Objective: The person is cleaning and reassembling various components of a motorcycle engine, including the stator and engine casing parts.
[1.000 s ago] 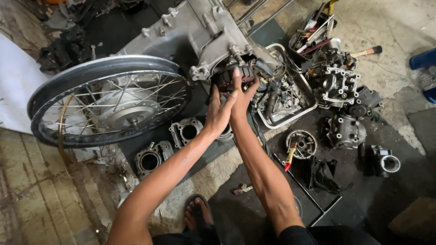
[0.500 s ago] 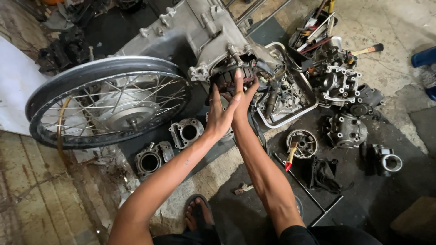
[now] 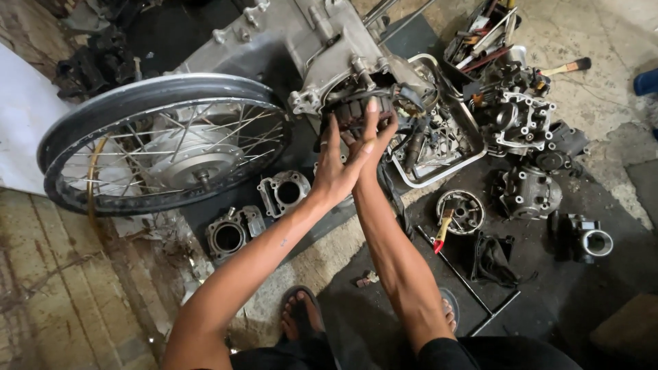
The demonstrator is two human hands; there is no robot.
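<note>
Both my hands reach up to a dark round stator-like part (image 3: 353, 109) set in the end of a grey engine casing (image 3: 301, 41). My left hand (image 3: 337, 171) has its palm turned toward the part, fingers spread and touching its lower edge. My right hand (image 3: 373, 133) crosses next to it, fingers stretched up against the part's face. I cannot tell whether either hand grips it. A spoked wheel (image 3: 164, 144) stays attached at the left end of the casing.
A metal tray (image 3: 460, 144) of small parts lies right of my hands. Two cylinder blocks (image 3: 257, 212) sit below the wheel. Engine heads (image 3: 524, 123), a round cover with a red-handled tool (image 3: 458, 212), a black rag (image 3: 495, 259) and a hammer (image 3: 562, 68) lie at the right. My sandalled feet (image 3: 301, 318) are below.
Both hands stay at the dark part; the fingers have shifted slightly upward against it. The view has tilted a little.
</note>
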